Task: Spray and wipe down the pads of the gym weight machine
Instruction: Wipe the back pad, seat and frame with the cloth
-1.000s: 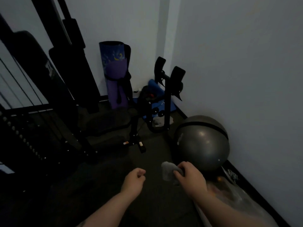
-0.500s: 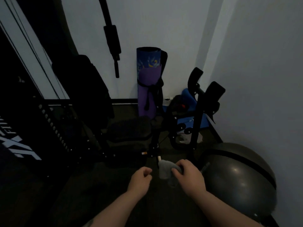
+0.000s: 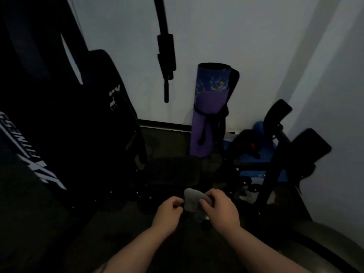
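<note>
Head view: both hands hold a grey cloth (image 3: 192,200) low in the frame's centre.
Right hand (image 3: 220,210) pinches its edge; left hand (image 3: 167,210) is fisted beside it, touching. Dark seat pad (image 3: 173,171) lies just above.

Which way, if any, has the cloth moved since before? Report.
Yes. The cloth went left, away from the grey ball, toward the seat pad.
</note>
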### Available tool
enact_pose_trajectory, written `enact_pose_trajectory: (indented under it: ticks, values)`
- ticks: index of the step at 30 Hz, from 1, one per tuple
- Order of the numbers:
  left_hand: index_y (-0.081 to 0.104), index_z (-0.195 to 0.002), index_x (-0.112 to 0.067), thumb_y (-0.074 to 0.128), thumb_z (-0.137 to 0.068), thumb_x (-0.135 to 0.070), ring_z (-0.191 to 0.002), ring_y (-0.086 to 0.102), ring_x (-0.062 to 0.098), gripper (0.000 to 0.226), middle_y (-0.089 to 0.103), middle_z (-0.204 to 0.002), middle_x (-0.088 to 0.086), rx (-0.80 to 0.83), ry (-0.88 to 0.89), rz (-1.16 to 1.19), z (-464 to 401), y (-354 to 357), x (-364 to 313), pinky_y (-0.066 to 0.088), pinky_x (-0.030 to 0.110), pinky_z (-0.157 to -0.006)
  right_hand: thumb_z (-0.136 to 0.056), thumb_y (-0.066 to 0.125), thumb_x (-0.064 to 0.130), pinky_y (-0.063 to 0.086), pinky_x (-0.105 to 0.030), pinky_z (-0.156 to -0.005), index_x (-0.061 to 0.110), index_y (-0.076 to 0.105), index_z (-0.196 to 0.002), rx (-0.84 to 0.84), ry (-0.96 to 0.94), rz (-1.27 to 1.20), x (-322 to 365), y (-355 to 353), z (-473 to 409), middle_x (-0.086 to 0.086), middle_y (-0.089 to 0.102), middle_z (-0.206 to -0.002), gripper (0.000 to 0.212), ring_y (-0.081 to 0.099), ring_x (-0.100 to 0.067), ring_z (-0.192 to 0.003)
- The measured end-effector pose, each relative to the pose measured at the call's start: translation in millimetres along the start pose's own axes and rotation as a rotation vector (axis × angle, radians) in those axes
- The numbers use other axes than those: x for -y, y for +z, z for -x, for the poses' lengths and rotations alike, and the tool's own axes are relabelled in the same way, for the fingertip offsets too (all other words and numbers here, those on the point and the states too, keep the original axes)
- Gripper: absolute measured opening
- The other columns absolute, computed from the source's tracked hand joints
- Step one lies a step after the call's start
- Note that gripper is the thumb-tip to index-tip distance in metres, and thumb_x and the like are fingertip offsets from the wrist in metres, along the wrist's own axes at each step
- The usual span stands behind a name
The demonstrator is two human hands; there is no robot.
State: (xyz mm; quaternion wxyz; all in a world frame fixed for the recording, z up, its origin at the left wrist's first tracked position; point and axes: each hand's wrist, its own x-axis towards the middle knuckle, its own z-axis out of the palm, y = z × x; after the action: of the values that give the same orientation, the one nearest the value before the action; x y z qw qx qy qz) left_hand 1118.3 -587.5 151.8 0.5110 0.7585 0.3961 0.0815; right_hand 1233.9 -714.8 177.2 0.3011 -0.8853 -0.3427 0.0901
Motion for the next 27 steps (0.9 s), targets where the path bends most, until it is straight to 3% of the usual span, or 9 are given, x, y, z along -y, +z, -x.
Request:
enact_pose_trajectory:
  ticks: [5, 15, 19, 22, 27]
  values:
    - [0.062, -0.115, -0.022, 0.054, -0.092, -0.013, -0.106, 0.055, 0.006, 0.026, 0.061, -0.114, -0.008, -0.216, -0.084, 0.074, -42.5, -3.8, -14.0, 0.040, 0.019, -0.090, -0.089, 0.063, 0.041, 0.048, -0.019, -0.064, 0.037, 0.056, -0.091, 0.136, -0.125, -0.006, -4.8, 2.9, -77.3, 0.016, 0.055, -0.086, 0.008, 0.055, 0.000, -0.075]
    - [0.062, -0.116, -0.023, 0.055, -0.092, -0.013, -0.109, 0.054, 0.005, 0.027, 0.060, -0.115, -0.010, -0.548, -0.190, 0.215, -64.4, -7.9, -57.0, 0.039, 0.016, -0.090, -0.090, 0.062, 0.038, 0.048, -0.024, -0.063, 0.032, 0.058, -0.085, 0.346, -0.469, -0.117, 34.4, 6.6, -183.2, 0.012, 0.057, -0.084, 0.009, 0.056, -0.002, -0.073]
    - [0.062, -0.115, -0.024, 0.054, -0.092, -0.013, -0.103, 0.056, 0.003, 0.026, 0.062, -0.115, -0.007, -0.715, -0.168, 0.192, -66.2, -36.7, -66.9, 0.041, 0.016, -0.087, -0.090, 0.062, 0.039, 0.049, -0.025, -0.064, 0.030, 0.058, -0.084, 0.377, -0.500, -0.249, 70.9, 23.9, -199.5, 0.010, 0.058, -0.084, 0.011, 0.057, -0.003, -0.074]
    - [0.059, -0.119, -0.022, 0.054, -0.094, -0.013, -0.104, 0.054, 0.002, 0.028, 0.059, -0.117, -0.007, -0.787, -0.132, 0.150, -70.2, -54.4, -76.0, 0.040, 0.015, -0.087, -0.089, 0.063, 0.040, 0.055, -0.033, -0.063, 0.031, 0.058, -0.081, 0.403, -0.475, -0.405, 97.3, 32.8, -205.5, 0.008, 0.062, -0.079, 0.013, 0.061, -0.005, -0.070]
    - [0.058, -0.121, -0.027, 0.056, -0.093, -0.014, -0.107, 0.053, -0.006, 0.031, 0.057, -0.119, -0.013, -0.929, 0.042, 0.118, -74.8, -66.6, -96.3, 0.040, 0.007, -0.087, -0.090, 0.064, 0.032, 0.055, -0.035, -0.065, 0.024, 0.060, -0.081, 0.334, -0.429, -0.693, 129.8, 29.0, -216.0, 0.003, 0.064, -0.077, 0.012, 0.062, -0.009, -0.072]
